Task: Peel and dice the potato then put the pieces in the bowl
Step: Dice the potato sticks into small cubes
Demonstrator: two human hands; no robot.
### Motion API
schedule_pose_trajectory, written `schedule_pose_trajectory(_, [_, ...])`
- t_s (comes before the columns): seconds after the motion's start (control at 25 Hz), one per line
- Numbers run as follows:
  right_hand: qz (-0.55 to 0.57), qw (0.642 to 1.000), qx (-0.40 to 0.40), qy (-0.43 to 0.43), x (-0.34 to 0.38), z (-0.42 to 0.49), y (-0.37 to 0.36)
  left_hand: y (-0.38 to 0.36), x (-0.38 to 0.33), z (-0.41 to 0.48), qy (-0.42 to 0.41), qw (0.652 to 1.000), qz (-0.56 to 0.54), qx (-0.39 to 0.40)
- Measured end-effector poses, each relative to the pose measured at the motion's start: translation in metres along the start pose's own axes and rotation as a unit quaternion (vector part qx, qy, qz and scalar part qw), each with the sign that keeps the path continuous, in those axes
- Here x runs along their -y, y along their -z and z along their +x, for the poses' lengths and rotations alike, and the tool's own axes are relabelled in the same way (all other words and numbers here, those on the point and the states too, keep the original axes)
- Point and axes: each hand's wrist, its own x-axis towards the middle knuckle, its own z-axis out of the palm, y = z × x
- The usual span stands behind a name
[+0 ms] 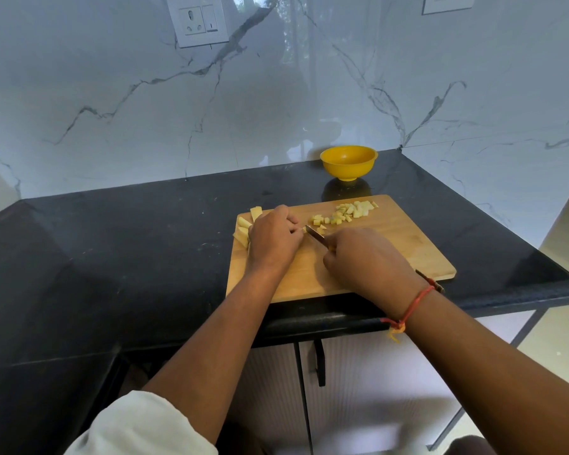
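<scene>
Left hand point(273, 239) curled over potato strip point(304, 228), mostly hidden, long axis probably left–right. Right hand point(362, 257) grips knife point(315, 234), blade just right of left fingertips point(293, 221). Dice point(345, 213) heaped on board point(408, 254) near bowl point(349, 162).

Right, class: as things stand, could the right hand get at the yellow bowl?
Probably yes: the right hand grips the knife, but only low diced potato on the board lies between it and the yellow bowl.
</scene>
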Motion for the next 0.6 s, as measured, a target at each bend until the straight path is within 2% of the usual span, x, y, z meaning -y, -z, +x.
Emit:
schedule_pose_trajectory(0.2, [-0.033, 0.999, -0.016, 0.014, -0.009, -0.018, 0.002, 0.0, 0.002, 0.001, 0.006, 1.0, -0.002, -0.001])
schedule_pose_trajectory(0.4, [-0.039, 0.994, -0.103, 0.02, -0.018, -0.023, 0.0, 0.0, 0.001, 0.001, 0.01, 1.0, -0.002, 0.0])
schedule_pose_trajectory(0.6, [-0.002, 0.996, -0.086, 0.017, -0.015, -0.02, 0.0, 0.003, 0.001, -0.001, -0.004, 0.999, -0.049, 0.003])
